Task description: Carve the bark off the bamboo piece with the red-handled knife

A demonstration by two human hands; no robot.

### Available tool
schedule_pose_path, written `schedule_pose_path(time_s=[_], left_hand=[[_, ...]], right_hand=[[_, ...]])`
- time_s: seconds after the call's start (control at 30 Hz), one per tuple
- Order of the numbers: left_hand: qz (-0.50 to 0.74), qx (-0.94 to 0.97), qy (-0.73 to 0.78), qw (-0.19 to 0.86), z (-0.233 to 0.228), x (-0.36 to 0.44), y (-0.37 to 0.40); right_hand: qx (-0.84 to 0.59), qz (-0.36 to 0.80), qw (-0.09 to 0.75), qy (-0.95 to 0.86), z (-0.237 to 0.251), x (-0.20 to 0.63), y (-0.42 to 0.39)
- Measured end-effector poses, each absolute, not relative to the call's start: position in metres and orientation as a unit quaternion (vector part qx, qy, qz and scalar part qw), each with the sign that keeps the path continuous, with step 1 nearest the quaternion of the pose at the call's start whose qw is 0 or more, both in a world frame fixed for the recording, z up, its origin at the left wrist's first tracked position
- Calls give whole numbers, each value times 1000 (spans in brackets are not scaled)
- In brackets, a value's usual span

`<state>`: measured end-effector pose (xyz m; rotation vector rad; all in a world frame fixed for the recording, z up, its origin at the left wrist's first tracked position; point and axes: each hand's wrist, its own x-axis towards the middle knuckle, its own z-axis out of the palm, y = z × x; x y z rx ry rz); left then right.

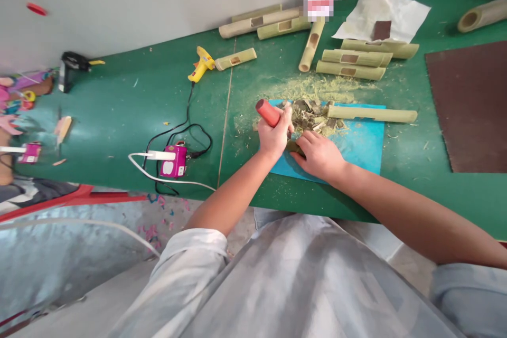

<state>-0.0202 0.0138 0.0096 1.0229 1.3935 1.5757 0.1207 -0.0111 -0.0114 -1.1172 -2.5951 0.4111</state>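
Both arms reach forward from the lower edge of the view and meet over the middle of the bench. The left forearm comes up from a rolled pale sleeve, bare from the elbow, angled to the right. The left hand (274, 134) is closed in a fist, thumb side up, wrapped round a red handle (268, 112) that sticks out above the knuckles. The right arm is bare and comes in from the lower right, long and nearly straight. The right hand (318, 154) lies palm down, fingers curled and pressed low, its fingertips just beside the left fist. The wrists sit close together.
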Motion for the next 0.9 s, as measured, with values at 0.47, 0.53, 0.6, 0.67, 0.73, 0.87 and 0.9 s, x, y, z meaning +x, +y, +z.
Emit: schedule_pose_path(time_s=[0.47, 0.53, 0.6, 0.67, 0.73, 0.87, 0.9], left_hand=[[627, 418, 557, 348, 4, -23, 12], [631, 414, 557, 346, 2, -24, 12], [630, 413, 558, 347, 1, -24, 13], [628, 416, 558, 347, 0, -24, 13], [625, 421, 559, 346, 0, -24, 13], [619, 433, 555, 349, -1, -26, 13], [618, 435, 553, 350, -2, -26, 13]], right_hand=[[-390, 142, 137, -899, -10, 121, -10], [-390, 142, 137, -899, -10, 121, -11], [-390, 142, 136, -899, -10, 121, -11], [-390, 142, 136, -900, -9, 121, -11], [-389, 143, 137, -900, -9, 121, -10], [-387, 144, 140, -900, -11, 121, -10], [-387, 144, 141, -900, -11, 120, -10]])
